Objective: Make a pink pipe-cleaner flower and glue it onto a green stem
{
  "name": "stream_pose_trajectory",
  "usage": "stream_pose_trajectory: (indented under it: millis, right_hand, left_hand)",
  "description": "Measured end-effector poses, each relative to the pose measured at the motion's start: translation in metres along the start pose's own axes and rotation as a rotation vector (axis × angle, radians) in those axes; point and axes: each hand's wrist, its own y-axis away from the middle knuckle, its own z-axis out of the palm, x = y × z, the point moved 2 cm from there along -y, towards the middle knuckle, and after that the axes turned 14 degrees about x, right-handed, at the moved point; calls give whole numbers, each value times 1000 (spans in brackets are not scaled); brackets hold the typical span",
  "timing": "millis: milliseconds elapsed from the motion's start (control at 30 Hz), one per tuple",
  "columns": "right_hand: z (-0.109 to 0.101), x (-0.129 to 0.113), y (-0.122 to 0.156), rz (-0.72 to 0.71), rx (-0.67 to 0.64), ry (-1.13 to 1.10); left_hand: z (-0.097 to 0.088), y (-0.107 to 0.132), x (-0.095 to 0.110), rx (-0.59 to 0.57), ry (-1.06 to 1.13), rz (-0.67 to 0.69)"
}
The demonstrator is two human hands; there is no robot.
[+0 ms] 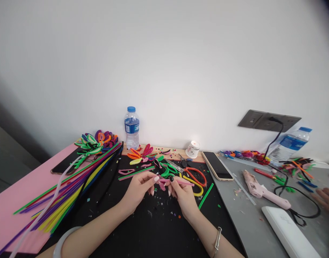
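Above the black mat (143,229), my left hand (140,188) and my right hand (182,193) face each other. Both pinch a pink pipe cleaner (186,182), whose free end sticks out past my right hand. Pink loops (162,185) show between the fingertips, partly hidden by them. Just beyond lie green pipe cleaner loops (169,169), a pink bent piece (126,171) and scissors with orange handles (198,176). A yellow scissor handle (198,190) is beside my right hand, with a straight green pipe cleaner (206,196) farther right.
Left, a fan of long pipe cleaners (81,190) lies beside a dark phone (64,165). A water bottle (131,129) and a paper cup (192,149) stand at the wall. On the right are a phone (217,166), a pink glue gun (266,191) with its cord, and another person's hand (325,199).
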Motion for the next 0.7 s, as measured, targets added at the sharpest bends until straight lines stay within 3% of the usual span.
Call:
stream_pose_trajectory:
  millis: [133, 300, 433, 500, 600, 700]
  right_hand:
    - [-4, 1, -1, -41, 6, 76]
    - [-8, -7, -1, -152, 62, 188]
    - [0, -13, 6, -220, -58, 267]
    - [4, -14, 10, -268, -139, 296]
    - [5, -14, 10, -342, -149, 317]
    - [-1, -16, 6, -375, -31, 349]
  left_hand:
    - [-3, -2, 2, -58, -113, 81]
    - [1, 3, 7, -309, -374, 244]
    - [9, 14, 11, -502, -576, 522]
    - [12, 18, 10, -565, -603, 584]
    - [14, 19, 5, -519, -590, 538]
    - [11, 13, -3, -424, -431, 252]
